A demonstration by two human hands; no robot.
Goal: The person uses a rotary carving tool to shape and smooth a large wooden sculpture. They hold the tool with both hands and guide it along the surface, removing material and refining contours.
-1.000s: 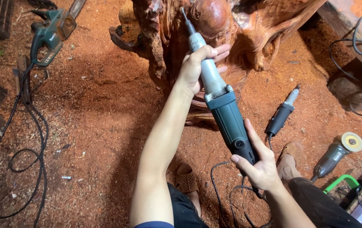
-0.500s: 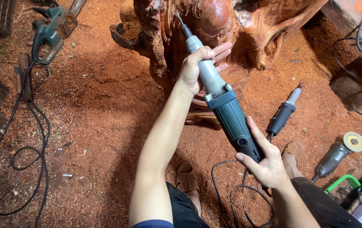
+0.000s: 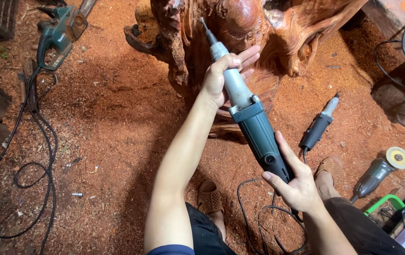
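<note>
Carved root stump (image 3: 259, 42) ahead, top centre, on sawdust floor (image 3: 108, 141). Long grinder (image 3: 247, 111) runs diagonally, tip up-left touching stump, tail down-right toward body. Left hand (image 3: 223, 75) clenched round silver neck, nearer stump. Right hand (image 3: 297, 186) grasps rear of green body. No packages or signs; white mark on green saw (image 3: 60, 38), top left.

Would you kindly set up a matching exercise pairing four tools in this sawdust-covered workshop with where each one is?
Things:
1. long die grinder
2. small die grinder
3. angle grinder
4. electric chainsaw

Places:
A. on the ground, upper left
B. on the ground beside the right foot
C. gripped by left hand and right hand
D. on the ground just right of the carved stump

Pairs: 1-C, 2-D, 3-B, 4-A
</note>
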